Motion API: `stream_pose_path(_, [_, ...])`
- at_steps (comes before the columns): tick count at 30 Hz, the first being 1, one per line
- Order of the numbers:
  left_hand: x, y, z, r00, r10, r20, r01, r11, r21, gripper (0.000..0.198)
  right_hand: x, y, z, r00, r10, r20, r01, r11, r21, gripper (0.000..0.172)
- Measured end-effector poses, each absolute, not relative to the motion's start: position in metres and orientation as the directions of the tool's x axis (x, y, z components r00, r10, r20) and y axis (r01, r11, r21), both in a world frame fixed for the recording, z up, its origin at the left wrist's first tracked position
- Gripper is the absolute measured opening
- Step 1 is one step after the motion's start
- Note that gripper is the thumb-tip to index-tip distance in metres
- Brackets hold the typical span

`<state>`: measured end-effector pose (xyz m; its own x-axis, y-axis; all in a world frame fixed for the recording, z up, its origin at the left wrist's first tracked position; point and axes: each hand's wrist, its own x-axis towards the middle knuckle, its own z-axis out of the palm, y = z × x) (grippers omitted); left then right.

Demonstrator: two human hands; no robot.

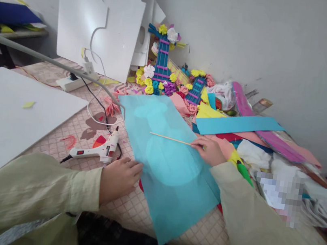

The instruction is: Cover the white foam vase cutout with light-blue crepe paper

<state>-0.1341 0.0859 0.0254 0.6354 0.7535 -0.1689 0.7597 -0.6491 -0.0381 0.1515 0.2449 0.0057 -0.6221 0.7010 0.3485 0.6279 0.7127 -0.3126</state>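
Observation:
In my right hand (210,150) is a thin wooden stick (169,138), pinched near its right end and pointing left over a sheet of translucent blue paper (151,202). A paler guitar-like shape (172,162) shows through this sheet. My left hand (121,179) lies palm down at the sheet's left edge, fingers stretched out and nothing visible in them. Just beyond it, a white glue gun (100,150) rests on its side on the patterned tablecloth (196,234).
Two blue paper guitars (162,59) with paper flowers stand at the back. Coloured paper strips (239,125) and white crumpled material (253,154) crowd the right. At left are a white board (23,118), a power strip (71,83) and loose cables.

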Motion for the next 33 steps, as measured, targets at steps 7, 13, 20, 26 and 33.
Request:
stream_pose_path(7, [-0.134, 0.087, 0.03, 0.62, 0.748, -0.237, 0.759, -0.648, -0.06, 0.034, 0.159, 0.234, 0.01, -0.724, 0.634, 0.272, 0.543, 0.767, -0.343, 0.018])
stream_pose_path(13, [-0.134, 0.088, 0.028, 0.63, 0.738, -0.242, 0.746, -0.662, -0.078, 0.036, 0.158, 0.232, 0.011, -0.733, 0.627, 0.263, 0.533, 0.77, -0.352, 0.02])
stream_pose_path(20, [-0.132, 0.087, 0.035, 0.637, 0.742, -0.211, 0.754, -0.656, -0.029, 0.032, 0.164, 0.228, 0.011, -0.753, 0.618, 0.228, 0.518, 0.769, -0.374, 0.021])
stream_pose_path(26, [-0.132, 0.087, 0.037, 0.633, 0.738, -0.234, 0.755, -0.655, -0.021, 0.032, 0.171, 0.225, 0.017, -0.786, 0.593, 0.172, 0.491, 0.769, -0.408, 0.022])
stream_pose_path(33, [-0.132, 0.086, 0.037, 0.633, 0.74, -0.227, 0.757, -0.654, -0.022, 0.032, 0.178, 0.226, 0.017, -0.788, 0.602, 0.128, 0.505, 0.752, -0.424, 0.022])
